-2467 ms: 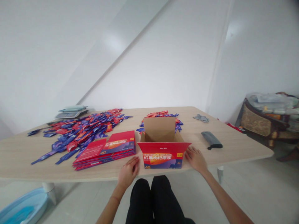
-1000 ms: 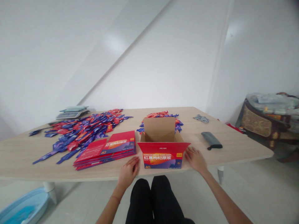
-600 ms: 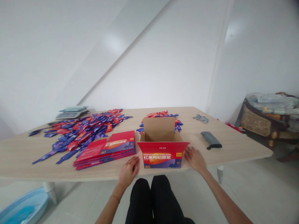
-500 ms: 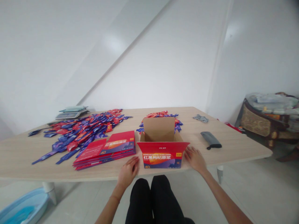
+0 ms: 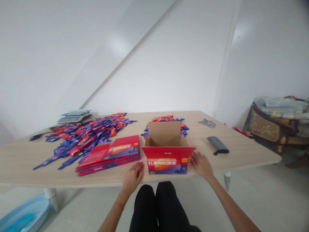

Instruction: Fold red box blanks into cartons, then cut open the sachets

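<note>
A red and purple cardboard box (image 5: 167, 161) stands upright at the table's front edge, its top flaps spread and the brown inside showing. To its left, my left hand (image 5: 131, 177) rests on the table edge with loosely curled fingers and nothing held. My right hand (image 5: 201, 164) lies at the box's right side, fingers stretched out beside its lower wall; whether they touch it I cannot tell. Left of the box is a stack of flattened boxes (image 5: 125, 145) in the same print. Behind the box lies a small heap of red and purple sachets (image 5: 164, 118), partly hidden by the back flap.
A larger pile of sachets (image 5: 96, 129) spreads over the left of the table (image 5: 234, 145). Behind it stands a scale (image 5: 72, 118). A grey pouch (image 5: 217, 145) and a grey cloth (image 5: 207, 122) lie at right. A blue basin (image 5: 31, 209) is on the floor; a loaded chair (image 5: 267, 122) stands beyond.
</note>
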A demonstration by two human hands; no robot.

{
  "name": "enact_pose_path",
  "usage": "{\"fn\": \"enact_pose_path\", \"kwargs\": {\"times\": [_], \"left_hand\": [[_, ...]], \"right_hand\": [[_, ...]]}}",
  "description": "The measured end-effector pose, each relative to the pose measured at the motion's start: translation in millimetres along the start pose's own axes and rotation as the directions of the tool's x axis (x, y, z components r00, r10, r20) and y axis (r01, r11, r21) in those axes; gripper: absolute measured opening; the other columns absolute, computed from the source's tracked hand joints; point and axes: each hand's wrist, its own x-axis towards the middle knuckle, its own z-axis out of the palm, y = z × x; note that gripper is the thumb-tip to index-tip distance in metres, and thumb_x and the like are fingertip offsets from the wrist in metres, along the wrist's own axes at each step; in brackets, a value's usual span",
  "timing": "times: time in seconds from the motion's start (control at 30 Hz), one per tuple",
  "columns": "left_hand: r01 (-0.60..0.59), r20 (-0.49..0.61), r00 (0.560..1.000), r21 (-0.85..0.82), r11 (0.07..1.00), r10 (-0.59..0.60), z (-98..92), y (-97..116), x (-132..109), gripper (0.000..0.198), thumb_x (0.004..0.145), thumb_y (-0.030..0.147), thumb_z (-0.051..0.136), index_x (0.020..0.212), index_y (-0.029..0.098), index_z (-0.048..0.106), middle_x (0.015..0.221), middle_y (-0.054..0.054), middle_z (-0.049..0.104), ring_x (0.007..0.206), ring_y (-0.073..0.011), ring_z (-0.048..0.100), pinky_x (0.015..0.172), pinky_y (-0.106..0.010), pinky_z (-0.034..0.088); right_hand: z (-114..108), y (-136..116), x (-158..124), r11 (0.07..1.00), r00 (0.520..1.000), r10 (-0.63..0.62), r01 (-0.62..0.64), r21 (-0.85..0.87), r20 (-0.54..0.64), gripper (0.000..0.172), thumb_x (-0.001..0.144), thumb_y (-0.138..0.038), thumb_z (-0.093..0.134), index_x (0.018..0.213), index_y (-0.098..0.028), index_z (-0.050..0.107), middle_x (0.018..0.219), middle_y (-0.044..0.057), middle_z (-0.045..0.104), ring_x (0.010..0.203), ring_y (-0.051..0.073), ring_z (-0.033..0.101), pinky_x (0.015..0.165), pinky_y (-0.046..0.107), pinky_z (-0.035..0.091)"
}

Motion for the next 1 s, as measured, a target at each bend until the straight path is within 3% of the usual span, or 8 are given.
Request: {"fn": "enact_pose_path", "kwargs": {"times": [1.0], "left_hand": [[0.051,0.036,0.998,-0.008,0.999,-0.050,-3.6,5.8,1.3,0.036,0.100,0.024,0.053,0.128,0.024,0.075,0.138,-0.009,0.073,0.127,-0.0277,0.070,0.111,-0.047,0.057]], "right_hand": [[-1.4,-0.8,-0.1,1.000,1.000,-0.020,0.020,-0.002,-0.024,0.053,0.110,-0.039,0.032,0.152,-0.022,0.057,0.161,0.009,0.052,0.151,0.032,0.040,0.121,0.053,0.031]]}}
